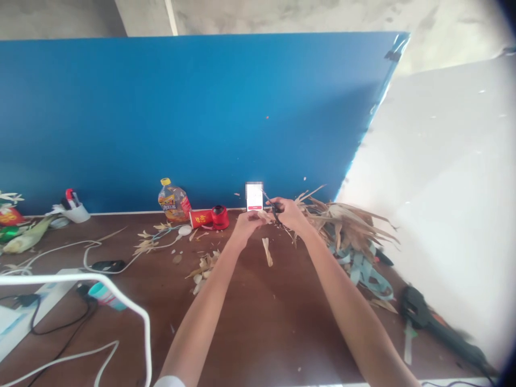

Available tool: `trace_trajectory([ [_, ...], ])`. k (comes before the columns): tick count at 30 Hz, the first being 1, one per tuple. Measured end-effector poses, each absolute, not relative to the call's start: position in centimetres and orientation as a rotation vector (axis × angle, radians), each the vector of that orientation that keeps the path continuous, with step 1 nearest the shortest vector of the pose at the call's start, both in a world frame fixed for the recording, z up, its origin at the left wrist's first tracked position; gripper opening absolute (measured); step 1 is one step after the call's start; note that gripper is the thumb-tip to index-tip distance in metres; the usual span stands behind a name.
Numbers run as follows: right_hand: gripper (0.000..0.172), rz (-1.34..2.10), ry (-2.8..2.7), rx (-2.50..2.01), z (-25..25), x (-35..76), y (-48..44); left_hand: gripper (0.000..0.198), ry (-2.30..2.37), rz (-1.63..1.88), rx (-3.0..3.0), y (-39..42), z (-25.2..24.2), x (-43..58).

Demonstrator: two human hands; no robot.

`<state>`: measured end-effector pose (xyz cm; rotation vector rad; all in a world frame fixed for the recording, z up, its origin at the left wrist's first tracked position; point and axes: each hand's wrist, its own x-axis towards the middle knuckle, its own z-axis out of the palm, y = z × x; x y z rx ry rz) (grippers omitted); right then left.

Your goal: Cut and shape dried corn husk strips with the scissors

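Holding, in a narrow pinch, our left hand (245,226) on a pale husk strip (263,216), and our right hand (289,214) closed on black-handled scissors (275,207), blades beside the strip, both above the brown table (258,333). A close pinch near the blades serves us best. Also listed: loose strip (267,251), dry husks (342,226), phone (254,197), blue board (181,107).

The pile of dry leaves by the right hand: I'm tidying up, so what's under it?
Teal strips poke out from under the dry leaves onto the brown table; anything deeper beneath the pile is covered and cannot be seen.
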<state>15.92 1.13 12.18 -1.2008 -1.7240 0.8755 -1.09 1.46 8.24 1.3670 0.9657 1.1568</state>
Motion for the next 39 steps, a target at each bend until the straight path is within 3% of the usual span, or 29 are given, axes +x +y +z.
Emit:
trace_trajectory([
  [5,0.050,0.763,-1.913,-1.271,11.7,15.8,1.1,0.035,0.990,1.040,1.475,0.6,8.7,-1.6],
  [18,0.061,0.723,-2.121,-1.219,13.7,15.0,-1.0,0.059,1.007,0.626,1.471,-0.2,11.2,-4.3],
  [23,0.064,0.883,-2.077,-1.210,13.5,15.3,-0.8,0.050,0.849,0.586,1.547,0.0,11.2,-4.4],
  [27,0.070,0.822,-2.119,-1.207,13.3,15.3,-0.7,0.041,0.846,0.593,1.556,0.1,11.0,-4.4],
  [33,0.084,0.931,-2.064,-1.230,13.5,15.4,-0.8,0.043,0.840,0.546,1.600,-0.2,11.8,-4.6],
  [39,0.081,0.925,-2.015,-1.198,13.7,15.0,-1.1,0.037,0.933,0.651,1.592,-0.1,11.5,-4.4],
])
